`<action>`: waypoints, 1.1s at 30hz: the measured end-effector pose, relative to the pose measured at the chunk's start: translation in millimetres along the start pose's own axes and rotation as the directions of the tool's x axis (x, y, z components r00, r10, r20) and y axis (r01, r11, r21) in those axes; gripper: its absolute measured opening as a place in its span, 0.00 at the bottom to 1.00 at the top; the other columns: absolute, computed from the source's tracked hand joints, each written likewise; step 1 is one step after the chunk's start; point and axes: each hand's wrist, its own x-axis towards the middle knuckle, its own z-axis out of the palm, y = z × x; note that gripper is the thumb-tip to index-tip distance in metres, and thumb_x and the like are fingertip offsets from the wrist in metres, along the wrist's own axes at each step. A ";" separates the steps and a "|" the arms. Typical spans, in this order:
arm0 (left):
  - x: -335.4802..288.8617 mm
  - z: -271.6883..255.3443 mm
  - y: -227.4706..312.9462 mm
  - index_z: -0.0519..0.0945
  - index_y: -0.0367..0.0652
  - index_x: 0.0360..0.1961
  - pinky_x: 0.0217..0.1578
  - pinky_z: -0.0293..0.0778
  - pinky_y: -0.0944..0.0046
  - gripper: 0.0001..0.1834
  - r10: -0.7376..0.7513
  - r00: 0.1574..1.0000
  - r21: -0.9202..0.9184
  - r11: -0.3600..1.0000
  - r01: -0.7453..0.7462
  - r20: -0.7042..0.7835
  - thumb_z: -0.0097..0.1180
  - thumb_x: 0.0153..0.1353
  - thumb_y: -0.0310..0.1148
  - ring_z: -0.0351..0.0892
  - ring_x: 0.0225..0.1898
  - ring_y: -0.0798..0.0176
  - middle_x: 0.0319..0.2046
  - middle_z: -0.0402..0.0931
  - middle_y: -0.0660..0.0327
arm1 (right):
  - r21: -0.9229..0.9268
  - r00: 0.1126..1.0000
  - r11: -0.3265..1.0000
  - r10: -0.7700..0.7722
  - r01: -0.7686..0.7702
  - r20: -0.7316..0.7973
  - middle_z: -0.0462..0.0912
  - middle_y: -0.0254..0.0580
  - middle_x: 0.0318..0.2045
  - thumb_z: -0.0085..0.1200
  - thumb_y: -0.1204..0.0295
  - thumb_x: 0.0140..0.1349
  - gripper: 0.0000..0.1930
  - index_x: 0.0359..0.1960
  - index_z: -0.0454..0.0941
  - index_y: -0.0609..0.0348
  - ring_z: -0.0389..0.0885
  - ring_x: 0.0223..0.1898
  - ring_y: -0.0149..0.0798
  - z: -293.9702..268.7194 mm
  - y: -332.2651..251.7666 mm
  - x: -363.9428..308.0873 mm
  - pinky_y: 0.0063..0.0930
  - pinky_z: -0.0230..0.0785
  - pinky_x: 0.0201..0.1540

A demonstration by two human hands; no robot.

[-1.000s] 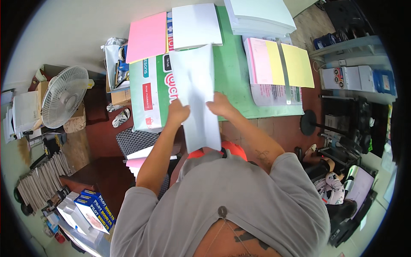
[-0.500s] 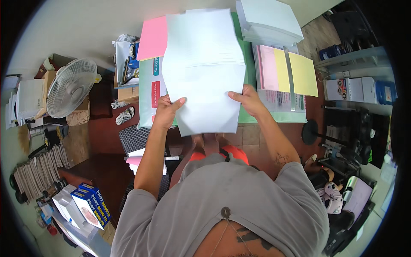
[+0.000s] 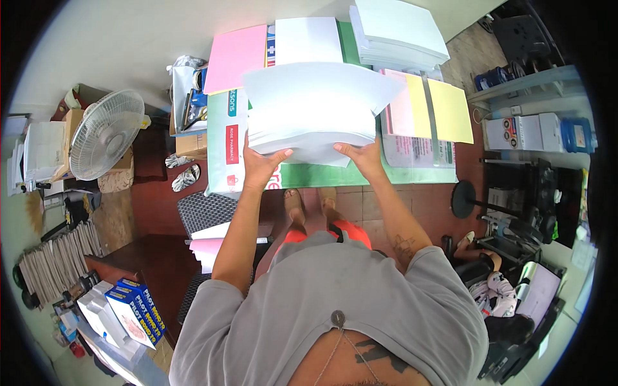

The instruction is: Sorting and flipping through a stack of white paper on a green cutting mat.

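Gripping a white paper stack (image 3: 312, 109), left hand (image 3: 261, 168) and right hand (image 3: 365, 156); fingers seemingly curled beneath.

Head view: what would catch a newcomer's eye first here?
First, the thick stack of white paper in the middle, held at its near edge by the left hand and right hand over a green table. Then the pink and yellow sheets to its right, and the white fan at far left.
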 end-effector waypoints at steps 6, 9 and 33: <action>3.1 -4.5 12.2 0.72 0.30 0.52 0.50 0.77 0.61 0.34 0.069 0.997 -0.011 0.998 -0.069 0.039 0.76 0.43 0.24 0.80 0.46 0.61 0.46 0.79 0.54 | -0.005 0.999 1.000 -0.006 0.006 0.031 0.79 0.44 0.48 0.76 0.71 0.46 0.38 0.58 0.68 0.65 0.78 0.49 0.37 -3.5 -12.8 8.5 0.31 0.72 0.53; -3.1 -8.0 1.8 0.73 0.30 0.51 0.49 0.77 0.61 0.32 -0.037 0.994 0.075 0.997 0.030 0.103 0.76 0.44 0.25 0.80 0.45 0.61 0.45 0.79 0.54 | -0.009 0.997 0.998 -0.063 0.064 0.047 0.80 0.44 0.47 0.76 0.70 0.46 0.38 0.58 0.68 0.65 0.78 0.50 0.37 -4.8 -13.5 3.1 0.32 0.72 0.53; -9.6 -3.0 17.2 0.68 0.28 0.55 0.50 0.75 0.61 0.40 0.224 0.972 0.051 0.972 -0.228 0.076 0.77 0.42 0.27 0.80 0.46 0.61 0.43 0.80 0.53 | -0.129 0.940 0.931 -0.339 0.342 0.044 0.71 0.45 0.54 0.77 0.69 0.42 0.48 0.63 0.56 0.63 0.71 0.56 0.40 -3.1 -40.6 -7.1 0.36 0.64 0.60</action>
